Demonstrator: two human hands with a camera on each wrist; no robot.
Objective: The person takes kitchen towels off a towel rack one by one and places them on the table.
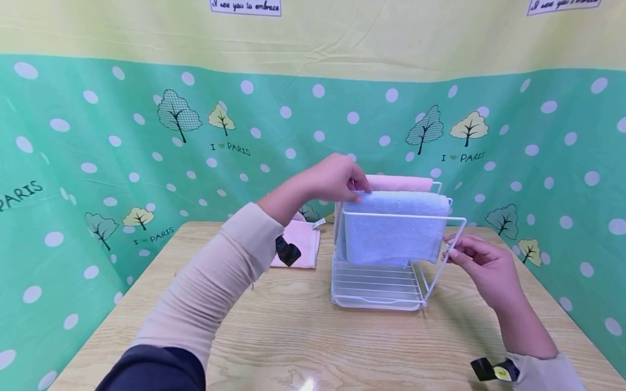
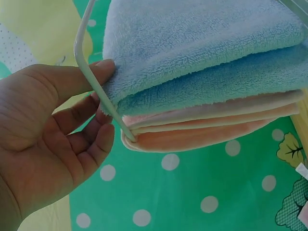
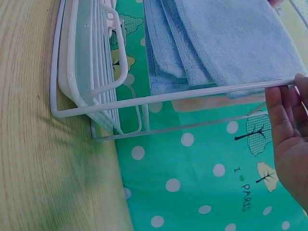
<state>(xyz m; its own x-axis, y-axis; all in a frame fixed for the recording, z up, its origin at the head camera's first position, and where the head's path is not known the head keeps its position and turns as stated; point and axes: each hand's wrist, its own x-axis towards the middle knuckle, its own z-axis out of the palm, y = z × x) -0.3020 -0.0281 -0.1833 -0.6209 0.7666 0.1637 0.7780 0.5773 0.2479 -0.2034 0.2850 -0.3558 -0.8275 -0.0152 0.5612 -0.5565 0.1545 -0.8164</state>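
Observation:
A light blue towel [image 1: 396,231] hangs folded over a bar of the white wire rack [image 1: 401,215]. My left hand [image 1: 337,178] pinches the towel's upper left edge; in the left wrist view, its thumb [image 2: 103,72] lies on the blue pile beside the rack's wire. At the rack's right side, my right hand [image 1: 484,266] holds the slanted wire post between thumb and fingers, close by the towel's right edge. Behind the blue towel, a pink towel [image 1: 398,183] hangs over another bar.
A folded pink cloth [image 1: 298,244] with a white tag lies on the wooden table [image 1: 293,331], left of the rack. The rack's base carries a wire shelf over a white tray [image 1: 376,305]. A green dotted curtain [image 1: 293,125] encloses the table behind and at both sides.

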